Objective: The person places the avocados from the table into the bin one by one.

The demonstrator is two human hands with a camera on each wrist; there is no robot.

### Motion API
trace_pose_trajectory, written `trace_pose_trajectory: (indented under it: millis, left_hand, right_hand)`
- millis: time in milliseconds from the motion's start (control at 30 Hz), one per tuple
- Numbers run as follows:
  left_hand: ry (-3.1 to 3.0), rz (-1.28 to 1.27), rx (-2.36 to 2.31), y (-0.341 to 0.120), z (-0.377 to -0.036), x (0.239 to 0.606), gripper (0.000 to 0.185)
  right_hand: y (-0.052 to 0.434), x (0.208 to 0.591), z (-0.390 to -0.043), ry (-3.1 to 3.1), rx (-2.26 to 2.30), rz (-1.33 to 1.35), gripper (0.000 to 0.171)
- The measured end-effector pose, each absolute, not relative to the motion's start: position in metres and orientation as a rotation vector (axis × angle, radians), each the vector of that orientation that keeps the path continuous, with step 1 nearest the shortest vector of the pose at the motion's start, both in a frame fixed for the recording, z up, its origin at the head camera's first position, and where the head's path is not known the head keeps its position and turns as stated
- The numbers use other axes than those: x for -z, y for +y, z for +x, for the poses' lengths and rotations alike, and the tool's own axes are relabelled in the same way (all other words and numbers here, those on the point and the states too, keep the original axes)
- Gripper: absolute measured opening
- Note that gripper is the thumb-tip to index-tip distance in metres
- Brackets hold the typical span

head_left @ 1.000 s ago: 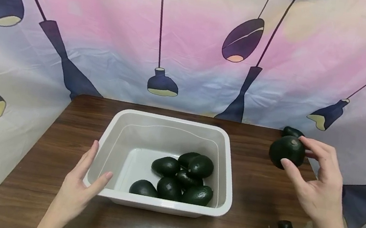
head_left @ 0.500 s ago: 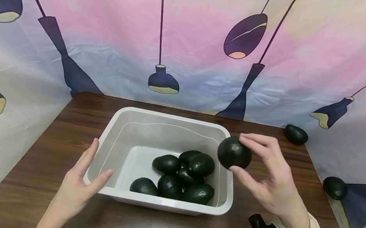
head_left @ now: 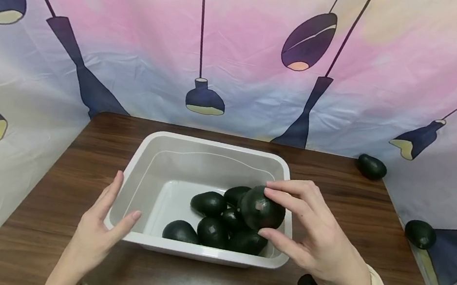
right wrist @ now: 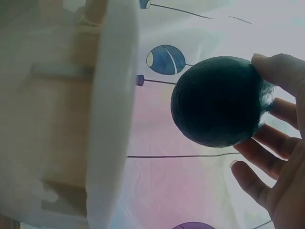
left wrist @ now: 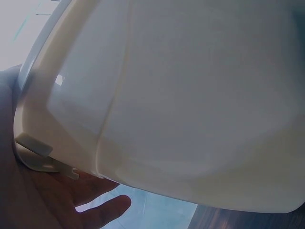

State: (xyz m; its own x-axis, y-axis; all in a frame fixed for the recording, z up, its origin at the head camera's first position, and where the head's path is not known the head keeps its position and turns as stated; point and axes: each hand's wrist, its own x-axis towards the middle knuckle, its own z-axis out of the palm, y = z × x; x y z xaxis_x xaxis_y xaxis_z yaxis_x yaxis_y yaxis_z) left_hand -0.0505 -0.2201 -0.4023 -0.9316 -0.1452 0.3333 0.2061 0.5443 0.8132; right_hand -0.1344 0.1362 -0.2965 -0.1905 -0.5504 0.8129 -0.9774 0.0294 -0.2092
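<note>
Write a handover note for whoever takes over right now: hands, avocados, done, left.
Right hand: grips a held avocado over the right end of the white tub.
Left hand: open, flat against the tub's near-left corner.
Done: a pile of avocados lies in the tub.
Left: release the held one; then likely fetch two loose avocados on the table, one at the far-right corner, one at the right edge.

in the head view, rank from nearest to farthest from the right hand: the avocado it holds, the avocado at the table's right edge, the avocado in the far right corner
1. The held avocado, in the right hand grip over the tub's right side.
2. The right-edge avocado, on the table's right edge.
3. The far-corner avocado, at the back right by the backdrop. Items 2 and 3 are fairly close in rank.
</note>
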Motion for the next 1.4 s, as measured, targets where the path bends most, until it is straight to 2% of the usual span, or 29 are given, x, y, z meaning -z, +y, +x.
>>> trace_pose_trajectory:
  millis: [200, 400, 600, 767, 967, 1067, 1200, 1400]
  left_hand:
    - [-2.417, -0.056, 1.346, -0.219, -0.051, 0.402, 0.086]
    - [-2.420, -0.057, 1.332, -0.218, -0.052, 0.402, 0.085]
    - [-2.434, -0.042, 1.331, -0.219, -0.052, 0.402, 0.086]
    - [-2.418, -0.055, 1.343, -0.221, -0.051, 0.402, 0.087]
    - [-2.406, -0.067, 1.355, -0.220, -0.051, 0.402, 0.086]
    - [-2.407, -0.077, 1.358, -0.220, -0.054, 0.401, 0.086]
    - [-2.419, -0.072, 1.357, -0.219, -0.056, 0.400, 0.086]
    - [-2.464, -0.002, 1.322, -0.222, -0.050, 0.400, 0.087]
  right_hand:
    - [0.143, 0.298, -0.135, -1.843, -1.013, 1.478, 0.041]
    - [0.168, 0.306, -0.141, -1.905, -0.999, 1.292, 0.043]
    - [0.219, 0.321, -0.152, -2.067, -0.933, 0.960, 0.051]
    - [0.268, 0.334, -0.161, -2.220, -0.874, 0.637, 0.040]
    - [0.314, 0.350, -0.174, -2.373, -0.783, 0.250, 0.044]
    - [0.339, 0.359, -0.179, -2.502, -0.752, 0.035, 0.051]
    - [0.376, 0.378, -0.189, -2.662, -0.717, -0.199, 0.068]
    - [0.413, 0.416, -0.208, -2.797, -0.646, -0.384, 0.082]
